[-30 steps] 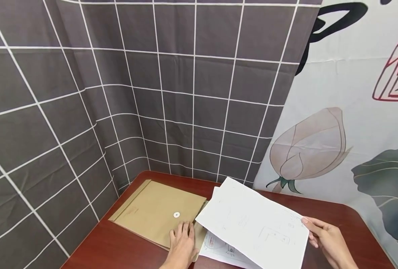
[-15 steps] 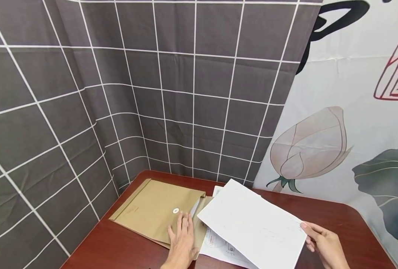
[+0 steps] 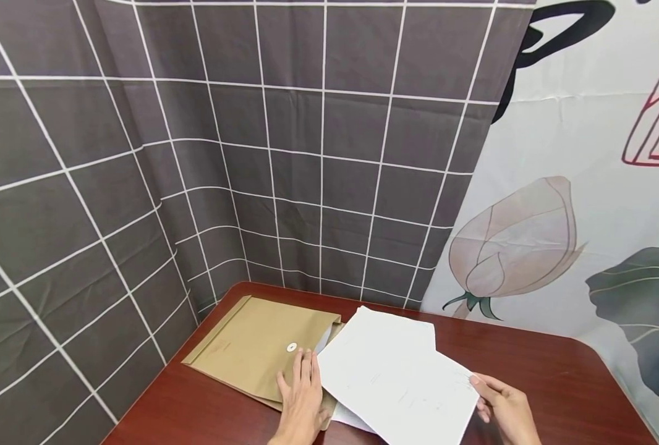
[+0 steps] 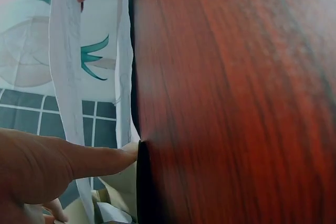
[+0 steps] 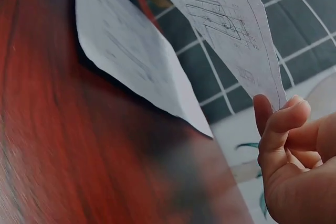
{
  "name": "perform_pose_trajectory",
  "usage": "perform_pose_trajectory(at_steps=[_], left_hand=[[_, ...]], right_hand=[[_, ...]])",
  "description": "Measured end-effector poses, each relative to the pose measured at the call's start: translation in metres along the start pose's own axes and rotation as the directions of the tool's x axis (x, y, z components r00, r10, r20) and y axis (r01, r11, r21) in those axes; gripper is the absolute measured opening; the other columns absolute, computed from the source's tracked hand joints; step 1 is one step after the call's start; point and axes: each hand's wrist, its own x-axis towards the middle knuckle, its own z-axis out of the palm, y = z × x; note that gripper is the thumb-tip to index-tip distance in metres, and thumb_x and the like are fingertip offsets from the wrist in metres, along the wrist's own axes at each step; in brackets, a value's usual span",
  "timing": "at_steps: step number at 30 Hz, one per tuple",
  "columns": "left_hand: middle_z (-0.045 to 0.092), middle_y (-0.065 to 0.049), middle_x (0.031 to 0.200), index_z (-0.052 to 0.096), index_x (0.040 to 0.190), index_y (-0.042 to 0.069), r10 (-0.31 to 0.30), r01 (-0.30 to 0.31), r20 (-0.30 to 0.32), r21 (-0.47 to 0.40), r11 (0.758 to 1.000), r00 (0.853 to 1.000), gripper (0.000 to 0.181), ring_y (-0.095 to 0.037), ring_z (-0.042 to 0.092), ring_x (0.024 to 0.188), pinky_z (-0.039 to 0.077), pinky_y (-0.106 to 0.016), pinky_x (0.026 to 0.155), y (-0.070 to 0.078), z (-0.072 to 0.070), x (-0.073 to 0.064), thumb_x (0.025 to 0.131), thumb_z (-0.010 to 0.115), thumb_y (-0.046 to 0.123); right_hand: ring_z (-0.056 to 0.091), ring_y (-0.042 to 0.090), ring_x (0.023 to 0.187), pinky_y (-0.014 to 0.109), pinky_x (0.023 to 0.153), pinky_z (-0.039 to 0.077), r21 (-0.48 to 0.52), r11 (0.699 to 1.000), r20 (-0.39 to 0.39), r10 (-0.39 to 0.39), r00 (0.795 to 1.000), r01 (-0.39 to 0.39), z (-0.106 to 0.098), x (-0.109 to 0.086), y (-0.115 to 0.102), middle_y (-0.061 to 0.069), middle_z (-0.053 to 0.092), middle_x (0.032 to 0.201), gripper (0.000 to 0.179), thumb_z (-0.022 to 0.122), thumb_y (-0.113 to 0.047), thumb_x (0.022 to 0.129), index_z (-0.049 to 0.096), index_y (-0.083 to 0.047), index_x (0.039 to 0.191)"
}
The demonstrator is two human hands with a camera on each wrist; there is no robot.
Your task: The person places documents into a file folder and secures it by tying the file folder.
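Note:
A brown paper document envelope [image 3: 240, 343] with a white round fastener [image 3: 292, 347] lies on the table, its mouth facing right and a strip of white paper showing inside. My left hand [image 3: 300, 395] rests on it near the mouth, fingers extended; in the left wrist view the thumb [image 4: 102, 161] presses down by the table edge of the flap. At its upper corner, my right hand [image 3: 504, 405] pinches a white sheet [image 3: 402, 383] between thumb and fingers. Line drawings show on the sheet's underside [image 5: 226, 19] in the right wrist view. Beneath it lies other paper [image 5: 126, 51], largely hidden.
The reddish-brown wooden table [image 3: 552, 371] has rounded corners. Behind it hangs a dark grey cloth [image 3: 290, 185] with a white grid. To the right is a white cloth [image 3: 507, 185] printed with a pink lotus bud and green leaf.
My right hand has moved left with the sheet, which now covers more of the paper below. My left hand has shifted slightly on the envelope, and white paper has come into view at its mouth.

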Motion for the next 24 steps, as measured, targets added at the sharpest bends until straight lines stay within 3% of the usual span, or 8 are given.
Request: perform_pose_trajectory(at_steps=[11,24], left_hand=[[0.04,-0.021,0.143,0.04,0.14,-0.008,0.006,-0.005,-0.052,0.017,1.0,0.999,0.109,-0.038,0.03,0.137,0.031,-0.07,0.093,-0.001,0.003,-0.001,0.045,0.091,0.009],[0.038,-0.021,0.145,0.037,0.142,-0.008,-0.003,0.003,-0.02,-0.008,1.0,1.0,0.105,-0.037,0.028,0.138,0.03,-0.071,0.094,-0.001,0.001,-0.003,0.052,0.089,0.005]], right_hand=[[0.042,0.009,0.048,0.023,0.044,0.039,-0.031,0.999,0.066,-0.004,0.998,0.007,0.02,0.0,0.012,0.002,0.048,0.059,0.043,0.065,-0.019,0.092,0.057,0.012,0.121],[0.04,0.009,0.045,0.021,0.044,0.037,-0.019,1.0,0.097,-0.005,0.995,0.007,0.03,0.006,0.007,0.002,0.049,0.059,0.044,0.066,-0.02,0.092,0.058,0.012,0.12]])
